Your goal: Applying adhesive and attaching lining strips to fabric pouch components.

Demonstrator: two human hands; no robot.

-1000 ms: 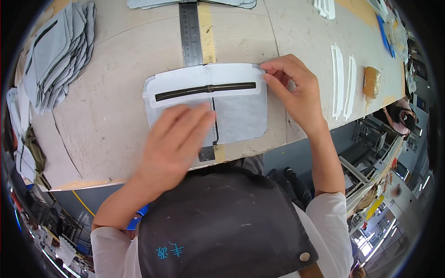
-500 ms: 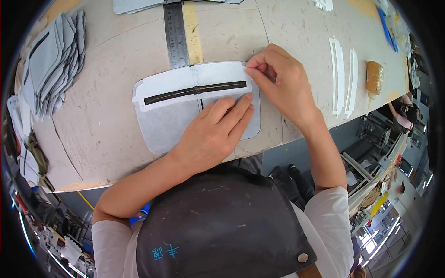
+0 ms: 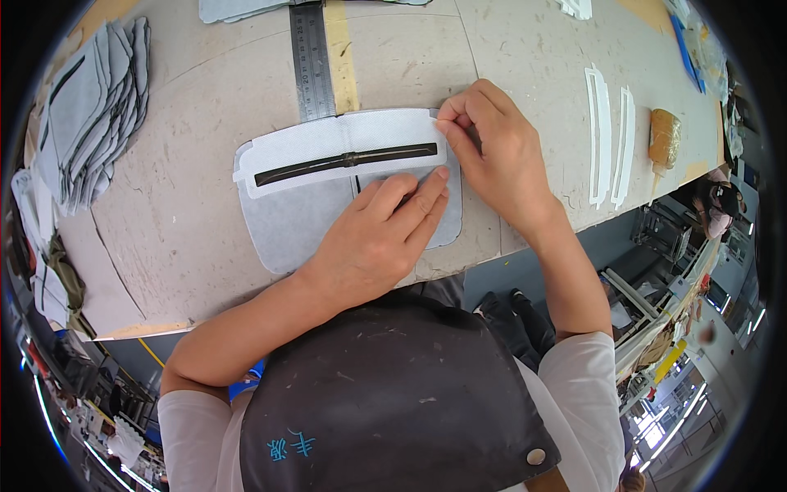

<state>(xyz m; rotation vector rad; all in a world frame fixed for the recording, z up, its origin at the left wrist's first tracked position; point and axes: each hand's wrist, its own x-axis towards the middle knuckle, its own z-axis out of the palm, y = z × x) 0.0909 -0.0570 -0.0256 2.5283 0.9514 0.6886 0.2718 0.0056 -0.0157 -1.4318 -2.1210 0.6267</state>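
A light grey fabric panel (image 3: 283, 234) with rounded corners lies flat on the worktable in front of me. Along its upper part runs a white backing strip (image 3: 381, 127), which surrounds a long dark slot with a zipper-like line (image 3: 307, 168). My left hand (image 3: 369, 238) rests palm down on the panel, its fingers stretched out and fingertips just below the slot's right end. At the panel's upper right corner, my right hand (image 3: 502, 160) pinches the end of the white strip between thumb and forefinger. Its other fingers are curled, and the pinched edge is mostly hidden.
A steel ruler (image 3: 311, 70) and a yellow tape band (image 3: 342, 66) lie beyond the panel. Stacked grey panels (image 3: 94, 115) stand at far left. Two white slotted strips (image 3: 600, 139) and a tape-wrapped brown bottle (image 3: 664, 139) lie at right, near the table edge.
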